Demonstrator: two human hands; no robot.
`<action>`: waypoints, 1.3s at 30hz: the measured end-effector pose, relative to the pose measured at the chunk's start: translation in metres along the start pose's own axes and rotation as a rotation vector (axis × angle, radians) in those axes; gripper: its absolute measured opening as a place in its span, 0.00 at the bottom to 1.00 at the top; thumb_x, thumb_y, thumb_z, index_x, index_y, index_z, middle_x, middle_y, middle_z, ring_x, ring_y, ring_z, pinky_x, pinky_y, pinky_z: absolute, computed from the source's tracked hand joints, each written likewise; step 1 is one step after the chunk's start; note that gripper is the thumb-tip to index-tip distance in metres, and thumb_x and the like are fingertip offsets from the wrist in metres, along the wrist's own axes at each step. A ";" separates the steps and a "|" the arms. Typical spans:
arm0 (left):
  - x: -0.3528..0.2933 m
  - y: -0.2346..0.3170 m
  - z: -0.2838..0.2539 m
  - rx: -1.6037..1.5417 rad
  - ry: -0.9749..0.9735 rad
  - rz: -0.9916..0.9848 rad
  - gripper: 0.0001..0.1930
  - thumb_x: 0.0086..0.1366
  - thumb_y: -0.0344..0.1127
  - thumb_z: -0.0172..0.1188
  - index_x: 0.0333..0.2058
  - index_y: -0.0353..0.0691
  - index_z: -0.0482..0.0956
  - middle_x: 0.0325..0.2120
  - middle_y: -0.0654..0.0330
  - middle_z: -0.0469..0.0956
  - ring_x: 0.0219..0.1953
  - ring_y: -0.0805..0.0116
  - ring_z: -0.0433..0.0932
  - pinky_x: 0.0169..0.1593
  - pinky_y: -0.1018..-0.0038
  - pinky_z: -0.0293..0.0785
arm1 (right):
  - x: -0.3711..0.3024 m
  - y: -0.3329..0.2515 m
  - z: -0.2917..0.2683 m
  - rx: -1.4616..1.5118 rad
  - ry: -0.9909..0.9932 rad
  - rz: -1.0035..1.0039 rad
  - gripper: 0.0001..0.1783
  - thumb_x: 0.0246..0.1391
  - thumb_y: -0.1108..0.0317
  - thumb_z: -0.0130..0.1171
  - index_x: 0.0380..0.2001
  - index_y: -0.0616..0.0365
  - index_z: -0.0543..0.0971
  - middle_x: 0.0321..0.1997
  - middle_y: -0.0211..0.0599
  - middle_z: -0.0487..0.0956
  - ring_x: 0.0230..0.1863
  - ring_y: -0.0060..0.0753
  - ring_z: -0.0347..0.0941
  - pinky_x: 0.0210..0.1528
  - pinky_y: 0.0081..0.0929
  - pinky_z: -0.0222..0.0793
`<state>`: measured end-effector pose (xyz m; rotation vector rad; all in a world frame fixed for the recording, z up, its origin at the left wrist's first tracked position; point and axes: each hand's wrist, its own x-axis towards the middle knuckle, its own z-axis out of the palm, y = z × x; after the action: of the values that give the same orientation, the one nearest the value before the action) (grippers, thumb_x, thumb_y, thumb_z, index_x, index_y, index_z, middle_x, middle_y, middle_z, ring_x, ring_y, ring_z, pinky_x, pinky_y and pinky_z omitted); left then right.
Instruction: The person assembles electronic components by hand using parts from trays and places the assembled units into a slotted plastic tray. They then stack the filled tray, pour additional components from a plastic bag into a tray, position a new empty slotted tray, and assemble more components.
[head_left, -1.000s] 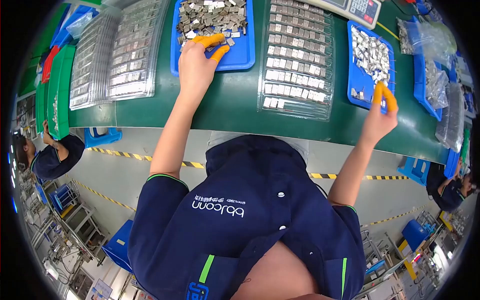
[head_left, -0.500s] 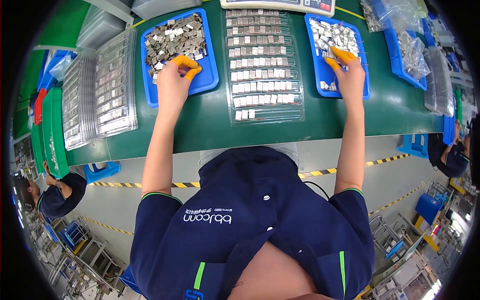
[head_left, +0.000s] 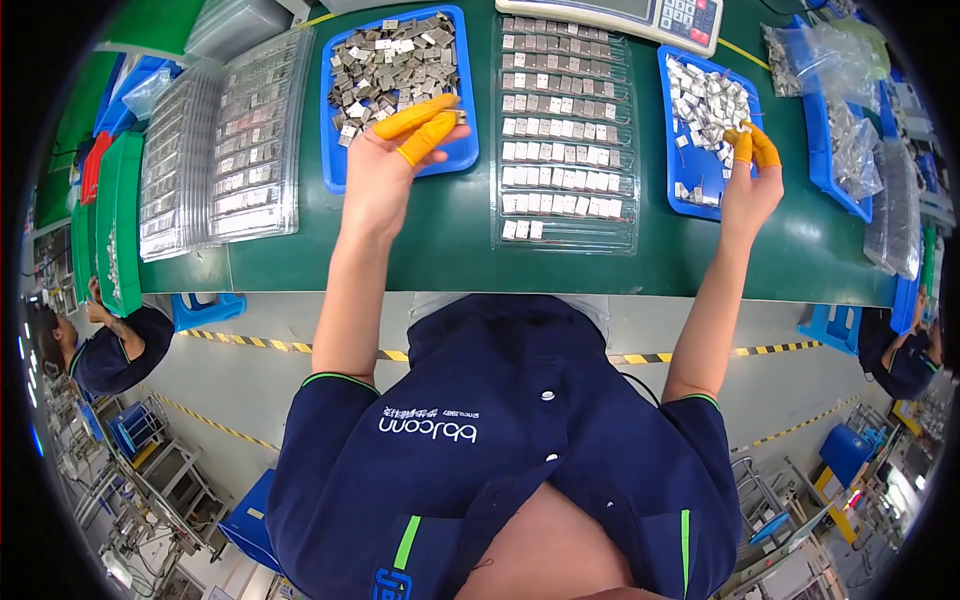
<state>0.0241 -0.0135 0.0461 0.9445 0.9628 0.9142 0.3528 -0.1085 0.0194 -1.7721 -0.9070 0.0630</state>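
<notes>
Pinches metal piece (head_left: 461, 117) with left hand (head_left: 388, 160), upper centre, and may drop it if loosening; cannot tell grip of right hand (head_left: 754, 188) at white parts (head_left: 706, 102).

The left forearm (head_left: 350, 310) is slanting up left of centre in the frame, its wrist (head_left: 370, 228) turning slightly rightward. Above it, the left hand (head_left: 385, 165) is pointing its yellow-covered fingers (head_left: 415, 115) right, thumb (head_left: 430, 138) and forefinger pinching close together. The right forearm (head_left: 708, 330) is leaning outward at right; the right hand (head_left: 752, 195) is pointing upward, its covered fingers (head_left: 741, 149) bending near each other, their tips showing too small to judge.
</notes>
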 end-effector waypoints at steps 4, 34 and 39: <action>-0.016 -0.001 0.029 -0.041 -0.087 0.057 0.14 0.56 0.27 0.58 0.41 0.30 0.75 0.35 0.55 0.78 0.35 0.67 0.79 0.31 0.84 0.71 | -0.032 -0.058 0.014 0.362 -0.215 -0.002 0.12 0.52 0.74 0.53 0.41 0.64 0.75 0.35 0.35 0.77 0.33 0.21 0.71 0.37 0.17 0.65; -0.050 -0.016 0.050 -0.130 -0.337 -0.063 0.12 0.53 0.24 0.60 0.38 0.27 0.76 0.31 0.52 0.78 0.31 0.68 0.79 0.35 0.79 0.75 | -0.080 -0.092 0.024 0.896 -0.924 0.443 0.11 0.37 0.78 0.65 0.29 0.64 0.78 0.31 0.32 0.76 0.33 0.25 0.73 0.38 0.19 0.68; -0.054 -0.018 0.051 -0.214 -0.326 -0.116 0.12 0.53 0.24 0.60 0.38 0.27 0.76 0.30 0.53 0.79 0.30 0.69 0.79 0.35 0.79 0.75 | -0.089 -0.100 0.021 0.902 -0.874 0.575 0.11 0.38 0.78 0.65 0.30 0.66 0.78 0.30 0.33 0.77 0.33 0.25 0.73 0.39 0.20 0.68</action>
<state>0.0596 -0.0809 0.0570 0.8153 0.6217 0.7217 0.2259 -0.1334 0.0608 -1.0338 -0.7154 1.4670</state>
